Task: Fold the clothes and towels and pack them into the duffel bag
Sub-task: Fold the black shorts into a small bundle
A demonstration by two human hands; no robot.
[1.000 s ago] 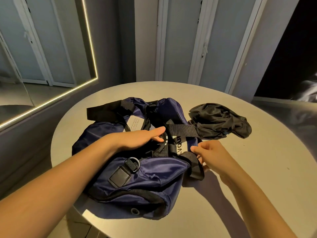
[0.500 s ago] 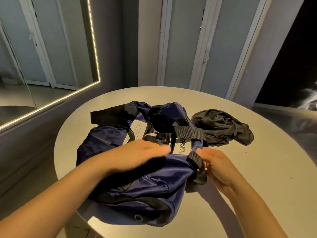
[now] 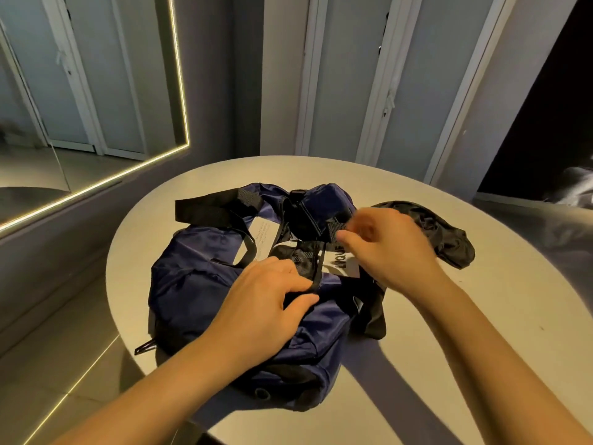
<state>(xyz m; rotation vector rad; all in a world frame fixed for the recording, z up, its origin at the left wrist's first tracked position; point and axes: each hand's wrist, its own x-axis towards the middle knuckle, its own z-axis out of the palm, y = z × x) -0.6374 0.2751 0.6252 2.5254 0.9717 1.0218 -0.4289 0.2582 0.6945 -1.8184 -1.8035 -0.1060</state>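
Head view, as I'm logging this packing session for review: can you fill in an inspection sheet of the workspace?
Surface: round pale table, carrying the bag and one garment.
Job's things: navy duffel bag lies slumped with its black straps loose; black garment lies crumpled and unfolded on the table to the bag's right, outside the bag.
Clutter: nothing seen.
Hands: left hand pinches black fabric on top of the bag; right hand is blurred at a strap, grip unclear.
Cables: nothing seen.
Surroundings: mirror with a lit edge to the left, pale doors behind.
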